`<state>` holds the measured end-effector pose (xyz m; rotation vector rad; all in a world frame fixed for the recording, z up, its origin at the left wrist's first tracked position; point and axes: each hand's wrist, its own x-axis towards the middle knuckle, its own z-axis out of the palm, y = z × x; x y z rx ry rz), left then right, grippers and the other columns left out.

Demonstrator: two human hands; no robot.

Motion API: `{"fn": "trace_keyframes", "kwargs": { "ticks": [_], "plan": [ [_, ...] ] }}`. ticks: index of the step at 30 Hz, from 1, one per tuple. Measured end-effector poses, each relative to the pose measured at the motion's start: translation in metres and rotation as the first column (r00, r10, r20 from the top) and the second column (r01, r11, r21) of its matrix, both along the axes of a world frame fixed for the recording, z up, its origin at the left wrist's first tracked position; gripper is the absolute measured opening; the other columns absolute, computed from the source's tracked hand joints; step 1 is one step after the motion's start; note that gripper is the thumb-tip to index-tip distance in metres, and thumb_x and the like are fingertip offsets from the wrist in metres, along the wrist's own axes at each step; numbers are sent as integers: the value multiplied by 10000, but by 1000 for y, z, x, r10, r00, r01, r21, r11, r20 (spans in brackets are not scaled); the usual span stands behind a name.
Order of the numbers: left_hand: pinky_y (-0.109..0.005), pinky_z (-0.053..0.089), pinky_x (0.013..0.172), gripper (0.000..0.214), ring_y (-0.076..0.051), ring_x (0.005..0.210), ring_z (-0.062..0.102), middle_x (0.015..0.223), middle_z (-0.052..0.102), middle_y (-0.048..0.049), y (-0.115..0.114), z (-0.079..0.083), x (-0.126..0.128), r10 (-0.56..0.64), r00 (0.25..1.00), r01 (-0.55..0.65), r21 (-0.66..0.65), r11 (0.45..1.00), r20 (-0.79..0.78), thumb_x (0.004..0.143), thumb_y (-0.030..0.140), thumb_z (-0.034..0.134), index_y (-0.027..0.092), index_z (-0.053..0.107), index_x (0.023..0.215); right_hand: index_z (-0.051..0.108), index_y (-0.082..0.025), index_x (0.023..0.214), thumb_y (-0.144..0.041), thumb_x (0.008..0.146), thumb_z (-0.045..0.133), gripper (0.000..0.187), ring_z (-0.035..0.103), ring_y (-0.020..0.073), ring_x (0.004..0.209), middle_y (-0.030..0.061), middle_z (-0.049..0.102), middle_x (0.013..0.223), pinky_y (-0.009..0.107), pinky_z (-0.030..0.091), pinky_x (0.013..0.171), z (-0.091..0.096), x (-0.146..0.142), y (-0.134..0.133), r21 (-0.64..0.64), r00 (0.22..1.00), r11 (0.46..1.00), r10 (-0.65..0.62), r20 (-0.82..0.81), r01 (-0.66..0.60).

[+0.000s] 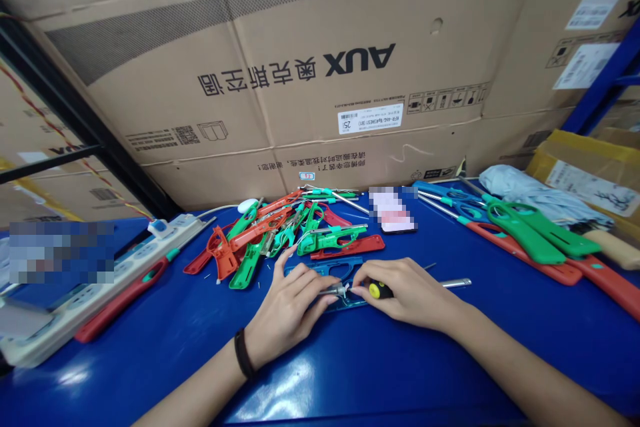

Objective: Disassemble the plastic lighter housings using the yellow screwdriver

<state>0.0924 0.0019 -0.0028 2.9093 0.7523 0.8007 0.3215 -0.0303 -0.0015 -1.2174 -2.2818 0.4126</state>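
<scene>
My left hand (293, 301) grips a blue plastic handle shell (311, 269) lying on the blue table (165, 373), with a small metal part at its fingertips. My right hand (407, 290) is shut on a yellow-and-black screwdriver (380, 291), and its shaft tip meets that metal part. A silver metal rod (456, 283) sticks out behind my right hand. Just beyond my hands lies a loose pile of red and green plastic tool parts (270, 240). A dark wristband (243, 352) circles my left wrist.
Long green-and-red grabber tools (525, 237) lie at the right, beside a grey folded cloth (540, 197). A white power strip (100, 283) and a red handle (120, 300) lie at the left. A blurred phone (393, 210) lies at the back. Large cardboard boxes (300, 67) stand behind.
</scene>
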Motion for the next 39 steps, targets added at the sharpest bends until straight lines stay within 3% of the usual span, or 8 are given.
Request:
{"fn": "trace_keyframes", "kwargs": {
  "ticks": [8,39],
  "plan": [
    [-533,76,1096,178,-141,756,583,892,688,5,-1,-1,2,-11,1000,10,42,999,21,933,220,487,207,592,1076,599,-235,916,-230,899,503,97,626,130,722,-19,685,848,215,390,636,0,1,-2,-22,1000,999,28,-1,-28],
    [-482,183,1064,190,-127,707,590,847,698,10,-3,-4,5,4,998,-11,96,995,71,936,239,481,224,610,1075,622,-227,934,-268,919,483,146,634,144,727,13,699,852,226,401,638,-4,1,-1,63,998,997,51,-47,-48]
  ]
}}
